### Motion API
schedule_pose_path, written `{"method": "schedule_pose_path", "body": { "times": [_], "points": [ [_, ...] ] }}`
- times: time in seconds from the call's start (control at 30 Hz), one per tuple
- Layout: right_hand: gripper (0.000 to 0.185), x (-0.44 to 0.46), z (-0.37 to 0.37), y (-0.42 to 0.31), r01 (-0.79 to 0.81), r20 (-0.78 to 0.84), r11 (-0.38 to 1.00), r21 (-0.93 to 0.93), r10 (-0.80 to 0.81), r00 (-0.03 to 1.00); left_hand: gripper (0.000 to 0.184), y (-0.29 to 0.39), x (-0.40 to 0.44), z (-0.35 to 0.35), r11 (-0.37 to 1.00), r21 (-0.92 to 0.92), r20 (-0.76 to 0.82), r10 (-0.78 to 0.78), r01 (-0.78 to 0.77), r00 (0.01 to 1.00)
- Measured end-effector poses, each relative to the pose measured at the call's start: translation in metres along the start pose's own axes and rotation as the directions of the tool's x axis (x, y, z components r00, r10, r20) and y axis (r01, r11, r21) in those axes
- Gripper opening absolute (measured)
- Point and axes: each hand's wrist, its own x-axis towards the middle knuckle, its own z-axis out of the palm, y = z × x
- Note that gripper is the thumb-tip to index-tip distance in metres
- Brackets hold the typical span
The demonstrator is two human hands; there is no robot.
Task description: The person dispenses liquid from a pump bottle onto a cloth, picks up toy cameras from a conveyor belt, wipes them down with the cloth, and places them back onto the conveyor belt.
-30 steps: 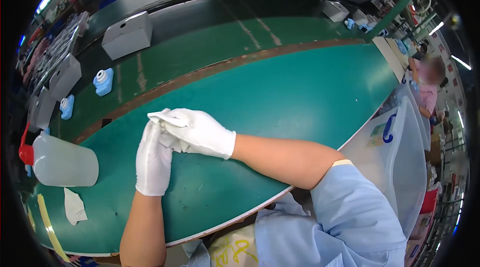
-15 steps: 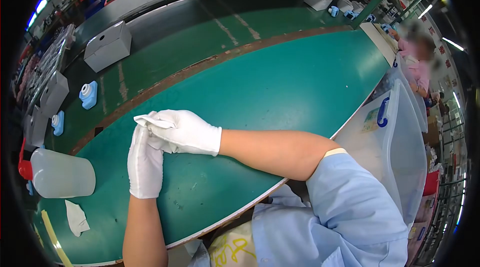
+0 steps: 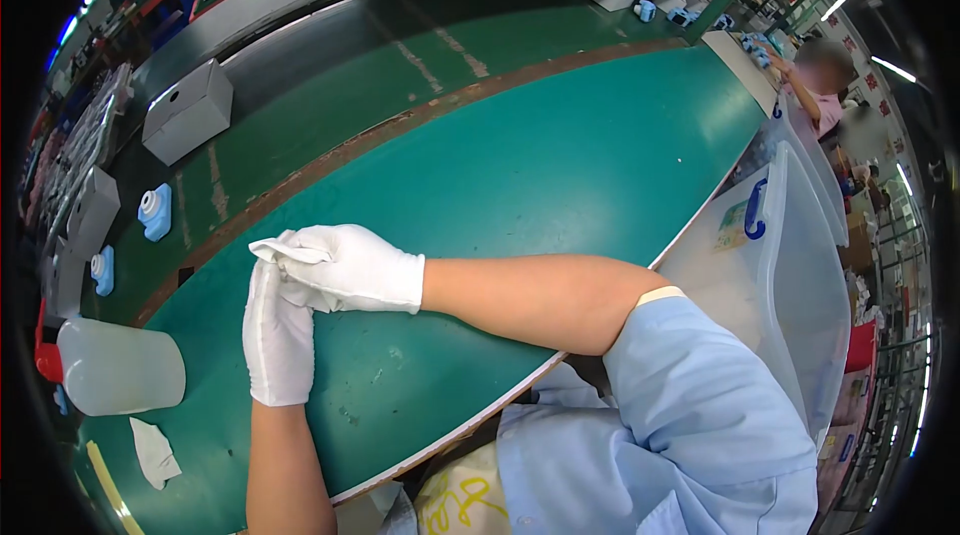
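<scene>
White cloth gloves cover both of my hands, which are pressed together above the green tabletop. My left hand points upward, its fingers mostly hidden behind the other hand. Reaching across from the right, my right hand is closed around the finger end of the left glove. Loose, folded glove fabric shows at the top where they meet. No other object is visible between them.
A translucent jug with a red cap and a white scrap lie left. Beyond run a dark green belt with blue bottles and grey boxes. Clear plastic bins stand right; a person in pink is farther off.
The view has shifted slightly, so most things sit a little farther left. My hands keep the same clasp. The person in pink has an arm reaching toward blue items.
</scene>
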Motion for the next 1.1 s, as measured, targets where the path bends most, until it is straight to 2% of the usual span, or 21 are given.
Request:
{"method": "schedule_pose_path", "body": {
  "times": [0.13,0.33,0.53,0.83,1.1],
  "points": [
    [0.021,-0.005,-0.004,-0.006,-0.049,0.033,0.995,0.088,0.047,0.998,0.042,0.001,-0.001,0.009,1.000,0.029,0.029,-0.007,0.006,1.000],
    [0.024,-0.002,-0.011,0.003,0.010,0.041,0.992,0.124,-0.016,0.999,0.043,-0.001,0.001,0.012,1.000,0.026,0.040,-0.008,0.007,0.999],
    [0.026,-0.005,-0.017,0.004,0.042,0.009,0.994,0.105,-0.043,0.999,0.043,-0.004,0.003,0.020,1.000,-0.004,0.023,-0.013,0.013,1.000],
    [0.028,-0.011,-0.024,-0.009,-0.003,0.014,0.999,-0.034,0.003,1.000,0.045,-0.007,0.005,0.022,1.000,-0.009,0.029,-0.020,0.020,0.999],
    [0.024,-0.016,-0.029,-0.016,-0.037,0.013,0.999,0.029,0.036,0.999,0.045,-0.012,0.008,0.027,1.000,0.016,0.025,-0.012,0.011,1.000]
  ]
}}
